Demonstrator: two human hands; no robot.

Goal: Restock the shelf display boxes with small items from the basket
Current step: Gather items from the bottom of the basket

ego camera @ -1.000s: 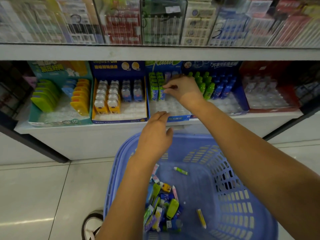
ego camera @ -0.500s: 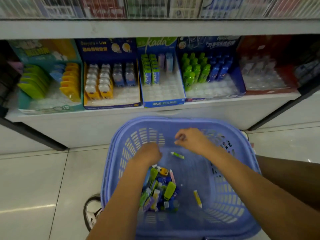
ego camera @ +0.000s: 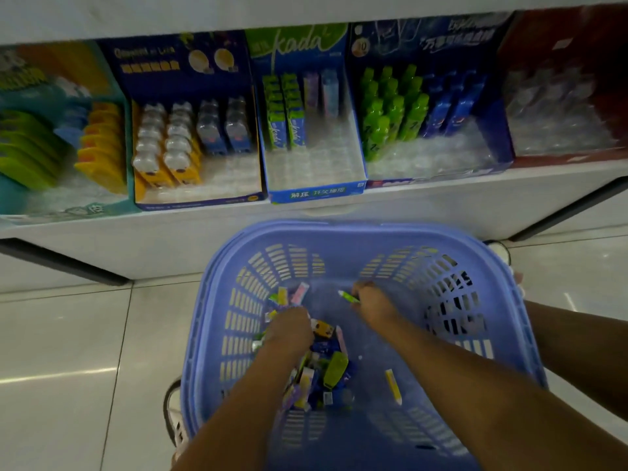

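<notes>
A lilac plastic basket (ego camera: 217, 300) stands on the floor below the shelf, with a pile of small colourful items (ego camera: 331, 368) at its bottom left. My left hand (ego camera: 289, 329) reaches down into that pile, its fingers hidden among the items. My right hand (ego camera: 375, 302) is at the basket's bottom centre and pinches a small green-and-white item (ego camera: 348, 296). A yellow item (ego camera: 393, 385) lies loose by my right forearm. On the shelf, the blue "kada" display box (ego camera: 316, 193) holds green packs at its back left, with bare slots in front.
Beside the kada box stand a box of yellow and blue items (ego camera: 190, 137), a teal box (ego camera: 61, 141), a box of green and blue bottles (ego camera: 424, 110) and a red box (ego camera: 560, 96). My shoes (ego camera: 175, 416) stand on the pale tiled floor.
My right hand left the kada box and came down into the basket, then closed on the green item. My left hand sank into the pile. The view tilted down.
</notes>
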